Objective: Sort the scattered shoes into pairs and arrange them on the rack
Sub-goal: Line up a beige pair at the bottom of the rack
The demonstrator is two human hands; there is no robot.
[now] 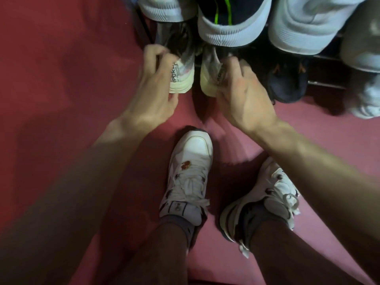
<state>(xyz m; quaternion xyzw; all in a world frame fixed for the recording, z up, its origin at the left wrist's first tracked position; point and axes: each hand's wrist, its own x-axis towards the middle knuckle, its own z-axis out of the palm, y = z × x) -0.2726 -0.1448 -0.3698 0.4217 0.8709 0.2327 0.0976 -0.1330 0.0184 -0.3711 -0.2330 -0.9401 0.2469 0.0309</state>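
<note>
At the foot of the dark metal shoe rack (144, 27), on the red floor (61, 58), 2 cream-soled pale trainers with a printed heel tab are held as a pair, heels toward the person and toes pointing in under the rack's lower tier. The left cream trainer (183, 79) is pinched at its heel by the left hand (156, 93), the grip curled round the heel collar. The right cream trainer (209, 81) is held the same way by the right hand (242, 95), fingers curled over its heel and outer side. The 2 long axes run nearly parallel, straight away from the wrists, so the coming move is judged to be a forward push along those axes, each shoe driven by its own hand. Above them, 2 navy trainers with grey ribbed soles and lime trim (230, 23) overhang. A dark shoe with orange accents (287, 83) lies just beside the right hand, leaving little room on that side.
</note>
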